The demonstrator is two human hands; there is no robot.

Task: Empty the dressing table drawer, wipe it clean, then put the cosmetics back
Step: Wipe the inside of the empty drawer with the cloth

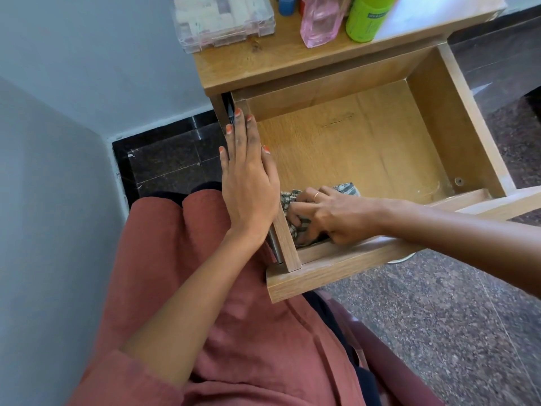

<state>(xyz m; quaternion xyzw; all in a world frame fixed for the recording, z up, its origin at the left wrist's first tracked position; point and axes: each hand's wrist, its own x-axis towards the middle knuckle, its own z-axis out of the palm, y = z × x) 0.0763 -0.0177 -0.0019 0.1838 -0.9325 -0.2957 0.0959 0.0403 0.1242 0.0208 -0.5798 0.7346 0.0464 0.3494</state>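
The wooden drawer (456, 124) is pulled out of the dressing table, and only a cloth lies inside it. My left hand (248, 183) rests flat with straight fingers along the drawer's left wall. My right hand (330, 215) grips a checked grey cloth (347, 189) and holds it down on the drawer floor in the near left corner. On the table top (263, 65) stand a clear plastic case of cosmetics (222, 19), a pink bottle (320, 22), a green bottle (367, 19) and a blue item (287, 4).
A pale wall (58, 171) stands close on the left, with dark tiled floor (169, 159) beside the table. Speckled stone floor (453, 317) stretches to the right. My lap in a rust-coloured garment (234, 332) sits just below the drawer front.
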